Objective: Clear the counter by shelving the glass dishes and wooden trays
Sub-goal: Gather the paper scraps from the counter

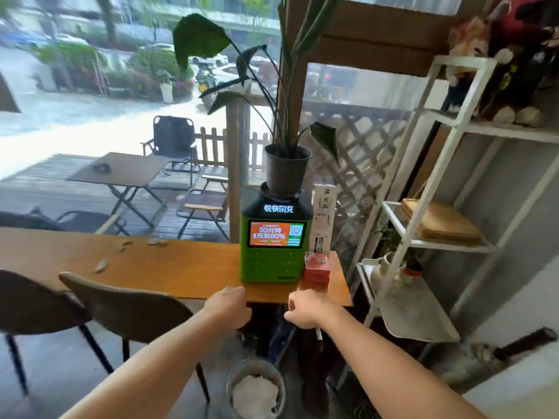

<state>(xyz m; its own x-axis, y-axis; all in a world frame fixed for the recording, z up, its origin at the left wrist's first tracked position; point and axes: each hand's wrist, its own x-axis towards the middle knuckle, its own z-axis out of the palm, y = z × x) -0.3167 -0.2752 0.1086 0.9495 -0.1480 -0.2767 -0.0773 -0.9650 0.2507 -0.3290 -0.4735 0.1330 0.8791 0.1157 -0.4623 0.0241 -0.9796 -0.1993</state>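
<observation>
Your left hand [230,306]: arm outstretched, knuckles up, fingers curled under at the counter [169,267] front edge; whether it grips, you cannot tell. Your right hand [305,311]: loosely closed, just beside the edge. Wooden trays [438,222]: stacked on the white shelf [402,228], well right of both hands.

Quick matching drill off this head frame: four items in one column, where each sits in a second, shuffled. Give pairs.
Items
1. wooden trays
2. potted plant
3. red box
4. bin

Places
A. on the floor below the counter edge
B. on top of the green charging kiosk
C. on a middle tier of the white shelf rack
D. on the wooden counter, to the right of the kiosk

Pairs: 1-C, 2-B, 3-D, 4-A
</observation>
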